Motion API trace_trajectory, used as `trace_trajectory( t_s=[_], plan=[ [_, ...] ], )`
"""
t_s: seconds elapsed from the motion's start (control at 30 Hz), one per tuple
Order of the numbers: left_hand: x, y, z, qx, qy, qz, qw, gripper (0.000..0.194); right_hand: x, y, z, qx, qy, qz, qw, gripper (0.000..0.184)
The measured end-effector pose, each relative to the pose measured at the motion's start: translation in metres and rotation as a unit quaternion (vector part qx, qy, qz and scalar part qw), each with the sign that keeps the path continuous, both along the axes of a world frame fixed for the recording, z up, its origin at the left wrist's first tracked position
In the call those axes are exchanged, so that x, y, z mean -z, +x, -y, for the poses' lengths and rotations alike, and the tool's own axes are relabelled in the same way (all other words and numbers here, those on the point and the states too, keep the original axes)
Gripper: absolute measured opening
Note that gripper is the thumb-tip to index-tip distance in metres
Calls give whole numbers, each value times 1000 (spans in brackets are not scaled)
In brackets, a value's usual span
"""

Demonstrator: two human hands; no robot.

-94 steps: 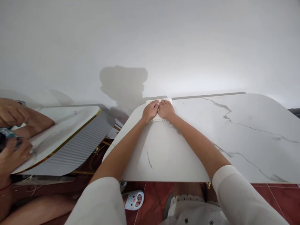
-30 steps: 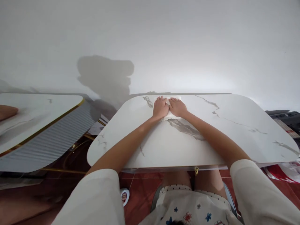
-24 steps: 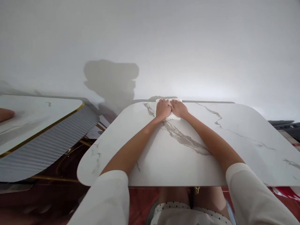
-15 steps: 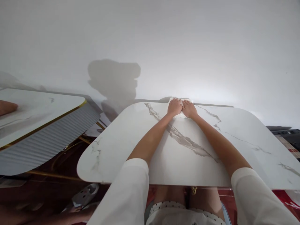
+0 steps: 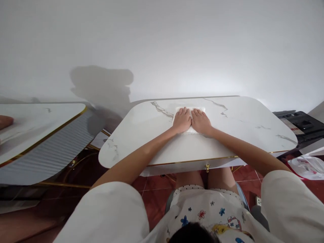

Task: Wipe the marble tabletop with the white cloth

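Observation:
A white cloth or folded tissue (image 5: 191, 131) lies on the white, grey-veined tabletop (image 5: 141, 130). My left hand (image 5: 182, 120) rests flat on its left half, fingers stretched toward the wall. Beside it, my right hand (image 5: 201, 121) presses flat on the right half, the two thumbs close together. Neither hand is curled round the cloth. What lies under the palms is hidden.
A gold knob (image 5: 207, 167) sits on the table's front. To the left stands a second marble-look table (image 5: 37, 118) with a ribbed side, and another person's hand (image 5: 5, 122) over it. At right are a black object (image 5: 307, 122) and a plastic bag (image 5: 307, 167).
Both hands and the cloth have come back from the table's far edge toward me. My elbows are bent wider, and more of my lap and the table's front edge shows.

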State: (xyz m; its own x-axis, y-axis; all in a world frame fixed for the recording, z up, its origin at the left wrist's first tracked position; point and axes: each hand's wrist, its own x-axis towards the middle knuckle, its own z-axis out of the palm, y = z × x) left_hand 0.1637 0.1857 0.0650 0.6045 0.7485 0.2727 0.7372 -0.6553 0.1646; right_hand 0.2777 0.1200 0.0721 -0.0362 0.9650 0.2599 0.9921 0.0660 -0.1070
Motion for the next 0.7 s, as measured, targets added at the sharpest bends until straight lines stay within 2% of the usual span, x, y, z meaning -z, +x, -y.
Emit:
trace_trajectory(
  t_s=[0.2,0.27,0.37,0.43,0.53,0.7],
  plan=[
    [4,-49,84,5,-35,-24,999,57,-2,-28,84,-64,-4,-22,998,53],
    [4,-54,107,20,-45,-18,999,58,-2,-28,106,-72,-2,-34,997,53],
    [2,-44,130,25,-59,4,998,59,0,-17,128,-65,-1,-40,997,54],
    [1,-27,136,17,-77,17,997,60,2,-3,134,-55,-6,-36,998,55],
    [-1,3,132,14,-102,31,994,61,2,23,129,-43,-19,-23,999,55],
    [-6,44,98,8,-104,40,994,61,-4,62,88,-50,-34,7,998,55]
  ],
)
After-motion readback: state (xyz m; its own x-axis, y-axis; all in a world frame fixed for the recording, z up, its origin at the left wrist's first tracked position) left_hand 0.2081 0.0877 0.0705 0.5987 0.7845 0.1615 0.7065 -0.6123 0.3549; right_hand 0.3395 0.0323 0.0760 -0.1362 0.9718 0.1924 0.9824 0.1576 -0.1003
